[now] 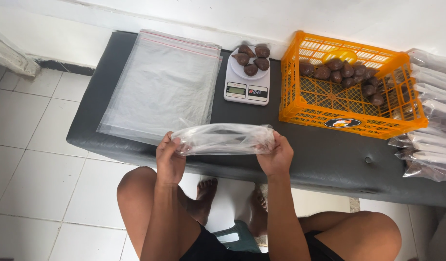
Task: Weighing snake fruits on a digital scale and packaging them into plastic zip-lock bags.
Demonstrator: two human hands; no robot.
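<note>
I hold one clear plastic bag (225, 139) stretched sideways between both hands: my left hand (170, 159) pinches its left end between thumb and fingers, and my right hand (277, 155) pinches the right end the same way, so neither hand is spread. The bag hangs just above the near edge of the tabletop (324, 157), directly in front of my knees; a few dark shapes show through the film near my right hand, but I cannot tell whether they lie inside it. Judged from the layout, packing is partly done: beyond my right hand and off to its right lie filled bags (428, 145), stacked in an overlapping row at the tabletop's end, while beyond my left hand a flat pile of empty zip bags (162, 87) waits. Straight ahead, between the two hands and farther out, a small white kitchen scale (247, 79) carries five brown scaly fruits (252, 59), a portion seemingly not yet bagged. Beyond my right hand, the orange plastic crate (344, 92) holds a remaining cluster of the same fruit along its far side, its near floor bare. The tabletop is a dark padded bench surface with a button stud. It stands against a white wall, over a white tiled floor (34, 159), where my bare feet rest.
</note>
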